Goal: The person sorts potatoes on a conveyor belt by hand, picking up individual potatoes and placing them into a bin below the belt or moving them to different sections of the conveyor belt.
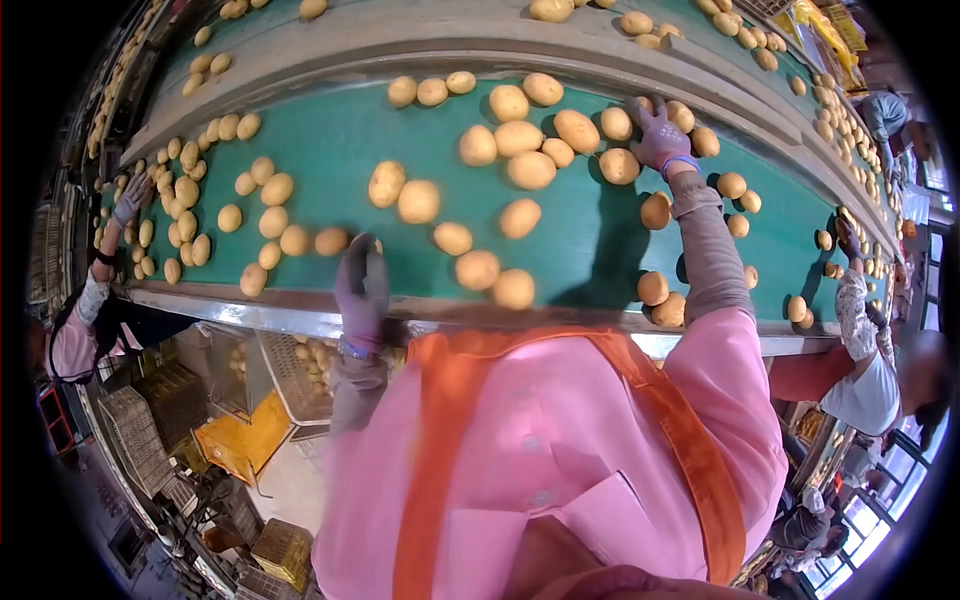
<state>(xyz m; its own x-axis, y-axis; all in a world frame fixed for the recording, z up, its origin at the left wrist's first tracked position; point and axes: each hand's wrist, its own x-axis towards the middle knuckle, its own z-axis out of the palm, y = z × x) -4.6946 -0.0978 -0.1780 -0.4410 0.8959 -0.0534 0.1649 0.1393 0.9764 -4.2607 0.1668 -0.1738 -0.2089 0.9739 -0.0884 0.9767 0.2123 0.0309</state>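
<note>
My right hand (661,138), in a purple-grey glove, reaches to the far side of the green conveyor belt (330,130). Its fingers are spread around a potato (644,103) by the far rail, with more potatoes close on both sides. My left hand (362,285), gloved the same way, is at the belt's near edge with fingers stretched forward and thumb apart. Just left of its fingertips lies a potato (332,241). Loose potatoes (517,138) lie in groups across the belt between and beyond my hands.
A metal rail (260,312) runs along the near edge. Another belt with potatoes lies past the wooden divider (420,48). A co-worker's gloved hand (132,200) is at left, another's (849,238) at right. Crates (285,375) and a yellow tray (243,437) stand below left.
</note>
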